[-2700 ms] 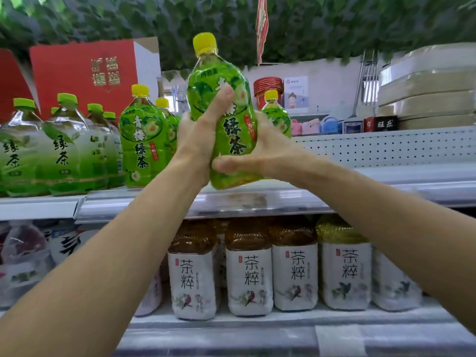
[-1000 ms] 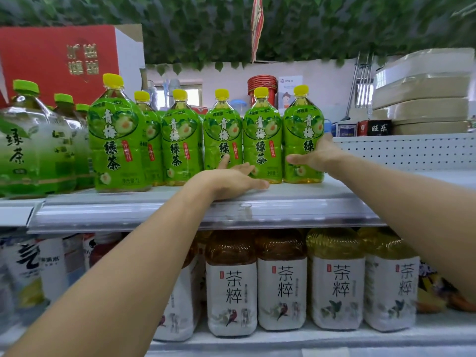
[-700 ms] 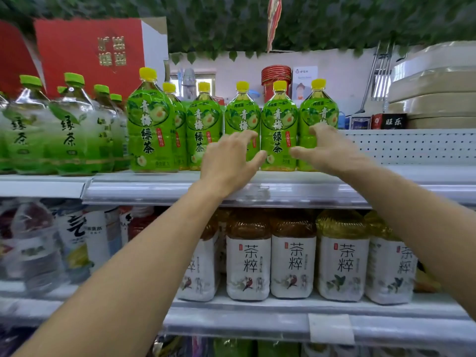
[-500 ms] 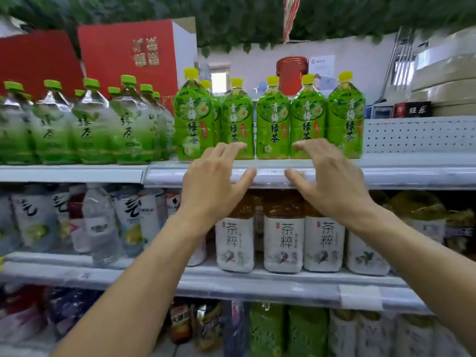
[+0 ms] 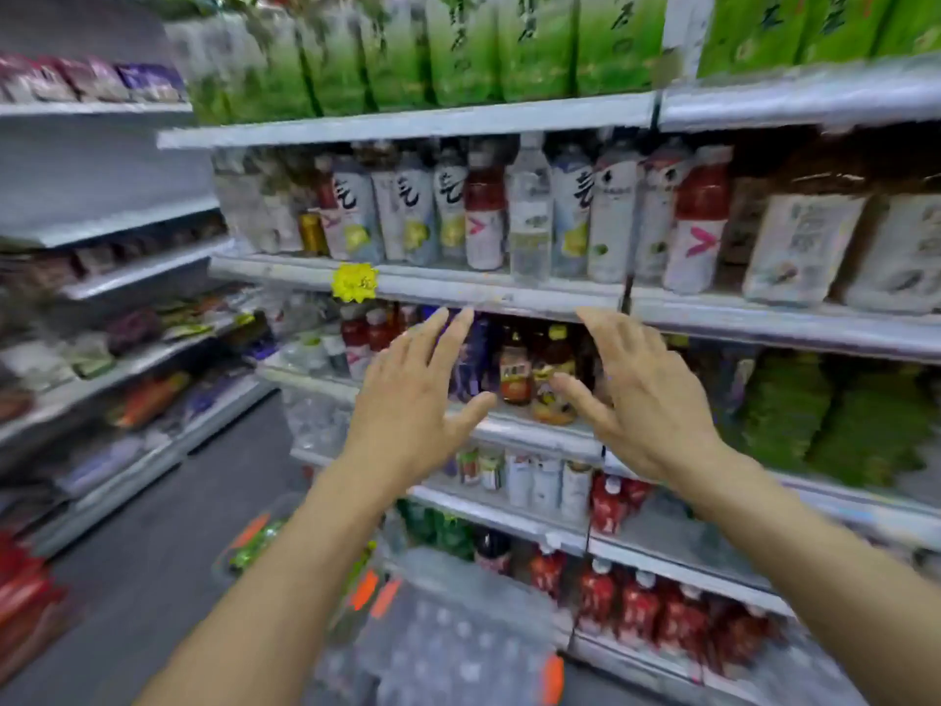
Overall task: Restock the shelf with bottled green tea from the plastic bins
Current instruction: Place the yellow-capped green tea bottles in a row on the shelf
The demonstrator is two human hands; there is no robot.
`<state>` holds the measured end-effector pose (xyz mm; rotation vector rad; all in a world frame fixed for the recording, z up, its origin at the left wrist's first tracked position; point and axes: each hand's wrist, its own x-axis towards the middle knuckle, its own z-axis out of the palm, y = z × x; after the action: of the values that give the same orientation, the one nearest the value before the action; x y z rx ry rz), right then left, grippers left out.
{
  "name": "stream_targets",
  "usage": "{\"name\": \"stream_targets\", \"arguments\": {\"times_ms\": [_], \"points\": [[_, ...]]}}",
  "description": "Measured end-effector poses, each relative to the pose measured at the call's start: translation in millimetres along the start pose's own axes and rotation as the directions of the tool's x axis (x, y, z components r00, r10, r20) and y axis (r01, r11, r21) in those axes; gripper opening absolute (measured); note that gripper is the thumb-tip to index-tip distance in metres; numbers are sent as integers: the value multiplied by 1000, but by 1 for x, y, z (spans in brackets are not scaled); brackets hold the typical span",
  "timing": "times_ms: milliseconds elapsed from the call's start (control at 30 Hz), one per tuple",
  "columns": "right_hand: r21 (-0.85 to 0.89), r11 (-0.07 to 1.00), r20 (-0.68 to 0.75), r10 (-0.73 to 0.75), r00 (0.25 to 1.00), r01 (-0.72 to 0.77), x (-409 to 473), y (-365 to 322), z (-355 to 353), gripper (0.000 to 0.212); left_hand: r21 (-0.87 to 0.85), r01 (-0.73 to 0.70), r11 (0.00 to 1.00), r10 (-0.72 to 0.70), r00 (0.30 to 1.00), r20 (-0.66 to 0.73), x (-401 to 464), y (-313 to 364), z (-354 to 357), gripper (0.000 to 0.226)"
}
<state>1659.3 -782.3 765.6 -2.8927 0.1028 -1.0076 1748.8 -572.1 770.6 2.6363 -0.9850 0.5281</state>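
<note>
The green tea bottles [image 5: 534, 48] stand in a row on the top shelf [image 5: 407, 122], cut off by the frame's upper edge. My left hand [image 5: 412, 405] and my right hand [image 5: 646, 394] hang in the air well below that shelf, in front of the lower shelves, palms facing each other, fingers spread, both empty. At the bottom, a clear plastic bin [image 5: 448, 649] with orange clips sits low on the floor, blurred. A second bin [image 5: 254, 545] to its left holds something green.
Shelves of mixed drinks fill the view: white-labelled bottles [image 5: 448, 211] on the second shelf, red bottles [image 5: 641, 608] near the floor. A yellow price tag [image 5: 355, 282] hangs on a shelf edge. The grey aisle floor [image 5: 132, 578] runs to the left beside snack shelves.
My hands let go of the bottles and drew back and down from the top shelf. My view swung down and left, so the lower shelves, the floor and the bins appear.
</note>
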Motion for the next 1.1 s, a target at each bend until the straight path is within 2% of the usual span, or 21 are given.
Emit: {"name": "stream_targets", "arguments": {"times_ms": [100,267,400,533,700,833,933,1000,1100], "points": [[80,997,130,4,991,-15,1,-58,50,69,-39,113,993,-109,991,83,-38,-64,2,83],[188,982,279,-25,960,-29,19,-145,133,65,-63,311,948,-304,947,105,-85,-176,12,80],[222,973,408,-36,912,-61,38,-190,201,65,-92,441,893,-423,891,163,-101,-261,35,79],[254,953,550,-4,835,-163,68,-236,295,63,-134,540,831,-495,828,263,-101,-361,76,79],[245,905,733,61,677,-347,86,-286,410,59,-168,652,739,-513,707,487,-102,-467,142,75],[170,834,867,126,482,-525,71,-311,486,62,-186,754,630,-525,590,613,-116,-526,194,69],[80,774,923,180,339,-628,58,-323,538,60,-184,809,559,-532,520,668,-124,-570,241,78],[1,708,940,241,243,-706,49,-330,575,57,-164,825,541,-493,469,733,-126,-605,279,78],[-118,529,936,341,83,-841,36,-346,626,60,-122,832,541,-425,396,814,-118,-651,333,74]]}}
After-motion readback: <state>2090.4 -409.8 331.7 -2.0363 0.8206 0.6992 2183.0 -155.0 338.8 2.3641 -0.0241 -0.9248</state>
